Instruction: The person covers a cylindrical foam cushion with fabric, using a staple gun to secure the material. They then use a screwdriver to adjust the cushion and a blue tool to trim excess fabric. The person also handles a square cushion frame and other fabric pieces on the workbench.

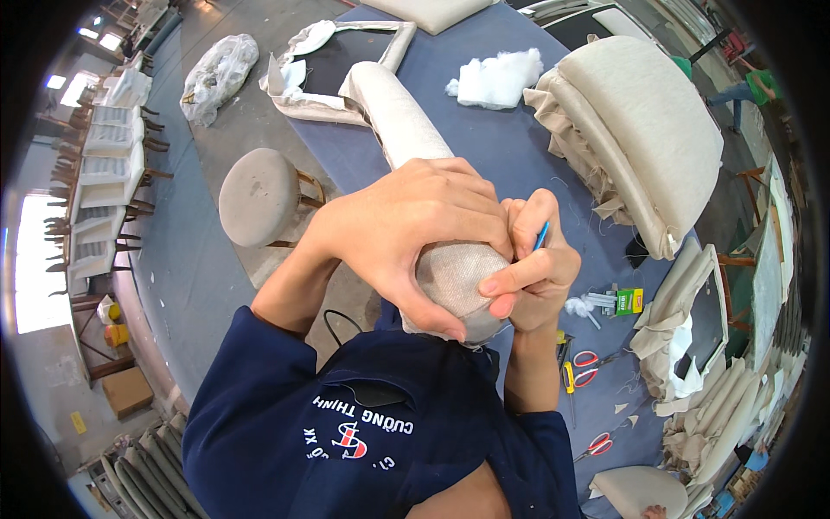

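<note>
A long, beige fabric-covered padded piece [458, 275] lies along the blue-topped table and points toward my body, its rounded end close to my chest. My left hand [424, 212] is closed over this end, the thumb on the near side and the fingers across the top. Against the right side of the same end, my right hand [538, 264] is closed around a thin blue stick-like tool [541, 235]. The tool's tip is hidden by my fingers. My right thumb rests on the fabric.
White stuffing [497, 78] and large beige cushions [635, 130] lie across the table [510, 147]. Red-handled scissors [586, 368], a green-yellow box [629, 301] and fabric-covered frames [692, 320] are to the right. A round stool [259, 197] stands left. Another person [762, 86] is far right.
</note>
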`<state>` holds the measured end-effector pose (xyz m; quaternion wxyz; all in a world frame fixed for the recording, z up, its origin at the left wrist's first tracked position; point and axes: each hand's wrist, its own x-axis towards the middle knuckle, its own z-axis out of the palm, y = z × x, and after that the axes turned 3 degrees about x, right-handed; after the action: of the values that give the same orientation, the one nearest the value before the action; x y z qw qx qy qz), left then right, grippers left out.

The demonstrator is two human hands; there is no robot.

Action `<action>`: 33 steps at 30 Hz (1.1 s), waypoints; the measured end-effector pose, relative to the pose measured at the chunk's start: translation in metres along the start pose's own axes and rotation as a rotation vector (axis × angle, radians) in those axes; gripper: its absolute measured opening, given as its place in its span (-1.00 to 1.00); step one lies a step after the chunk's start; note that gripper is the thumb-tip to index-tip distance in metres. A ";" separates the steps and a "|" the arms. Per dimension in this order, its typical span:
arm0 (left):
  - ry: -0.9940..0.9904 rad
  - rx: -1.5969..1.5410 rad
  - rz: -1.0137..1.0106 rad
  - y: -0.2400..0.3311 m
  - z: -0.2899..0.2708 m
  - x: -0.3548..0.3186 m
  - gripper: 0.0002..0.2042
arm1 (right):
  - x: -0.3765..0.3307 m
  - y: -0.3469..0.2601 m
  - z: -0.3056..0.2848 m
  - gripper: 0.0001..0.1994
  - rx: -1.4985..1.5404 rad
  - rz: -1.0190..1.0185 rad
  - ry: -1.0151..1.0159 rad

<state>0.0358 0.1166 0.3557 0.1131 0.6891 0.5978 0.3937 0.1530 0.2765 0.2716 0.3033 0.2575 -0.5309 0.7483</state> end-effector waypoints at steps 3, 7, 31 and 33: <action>-0.009 -0.011 0.012 0.001 -0.001 0.002 -0.39 | -0.001 -0.007 -0.006 -0.66 -0.067 -0.002 -0.035; -0.066 0.016 -0.017 0.007 0.002 0.010 -0.38 | -0.009 -0.035 -0.009 -0.53 -0.034 0.126 0.160; -0.277 0.142 0.202 0.042 0.106 0.090 -0.46 | -0.108 -0.182 0.049 -0.83 -0.619 0.369 0.949; -0.265 0.159 0.201 0.045 0.108 0.085 -0.47 | -0.106 -0.187 0.052 -0.85 -0.592 0.409 0.948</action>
<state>0.1399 0.2162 0.3468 0.0961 0.7980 0.5349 0.2604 0.3645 0.2554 0.3312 0.4160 -0.3077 -0.5625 0.6449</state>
